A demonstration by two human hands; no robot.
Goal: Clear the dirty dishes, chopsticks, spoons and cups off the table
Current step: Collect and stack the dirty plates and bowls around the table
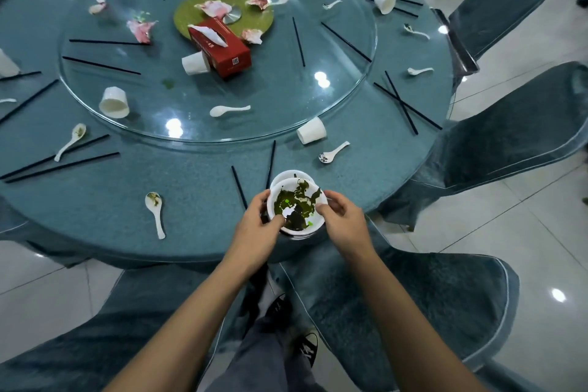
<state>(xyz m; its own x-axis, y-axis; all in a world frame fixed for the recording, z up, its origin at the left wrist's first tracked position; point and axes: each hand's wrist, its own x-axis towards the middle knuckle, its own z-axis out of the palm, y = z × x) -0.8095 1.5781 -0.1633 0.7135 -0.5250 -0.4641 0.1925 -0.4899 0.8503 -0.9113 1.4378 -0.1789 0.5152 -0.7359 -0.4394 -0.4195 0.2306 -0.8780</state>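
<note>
Red tissue box (222, 49) on glass turntable (334, 99), crumpled pink napkins (141, 29) around.

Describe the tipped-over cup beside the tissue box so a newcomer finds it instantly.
Start at the glass turntable in the table's middle and find the red tissue box. The white paper cup lies on its side against the box's left end, the only cup touching it.

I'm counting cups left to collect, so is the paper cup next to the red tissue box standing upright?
No, the paper cup lies tipped on its side against the red tissue box on the glass turntable.
</note>
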